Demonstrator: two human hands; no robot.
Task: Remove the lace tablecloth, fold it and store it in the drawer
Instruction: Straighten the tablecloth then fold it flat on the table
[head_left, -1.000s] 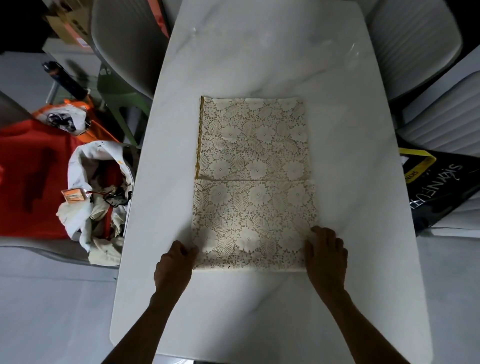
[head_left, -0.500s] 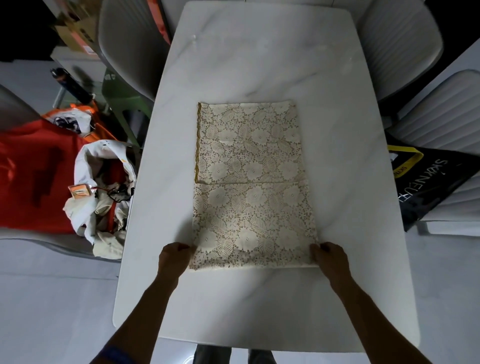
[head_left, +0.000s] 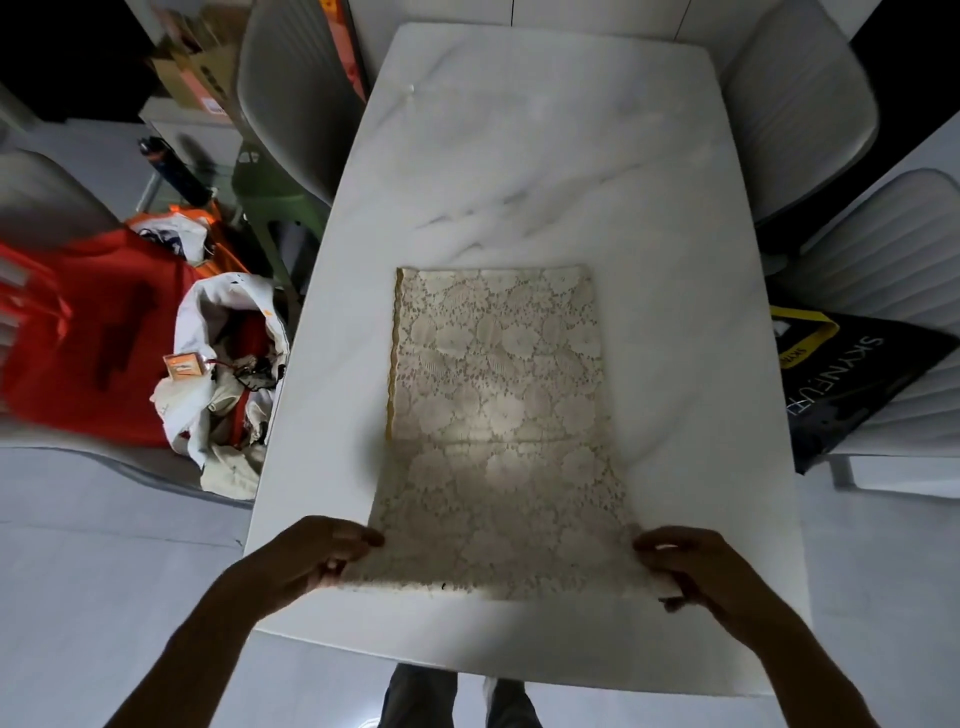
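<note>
We looked down on the lace tablecloth, cream-coloured, folded into a long rectangle on the white marble tabletop. Its weave showed big flowers and leaves, openwork all over. A golden scalloped edge ran down the far half of its nine o'clock side. A crease line crossed it about midway, where an upper layer ended. The far half lay flat on the tabletop; the near half looked raised towards us and blurred, casting a soft shadow on the marble at nine o'clock.

Our left hand pinched the near corner at seven o'clock, thumb on top, fingers curled under the lace. Our right hand gripped the near corner at five o'clock the same way, fingers wrapped round the edge. The two hands were well apart, with the near edge stretched between them.

Around the tabletop: a grey chair at eleven o'clock, another grey chair at one o'clock, a black bag with yellow trim at three o'clock, and a white bag of clothes beside red fabric at nine o'clock.
</note>
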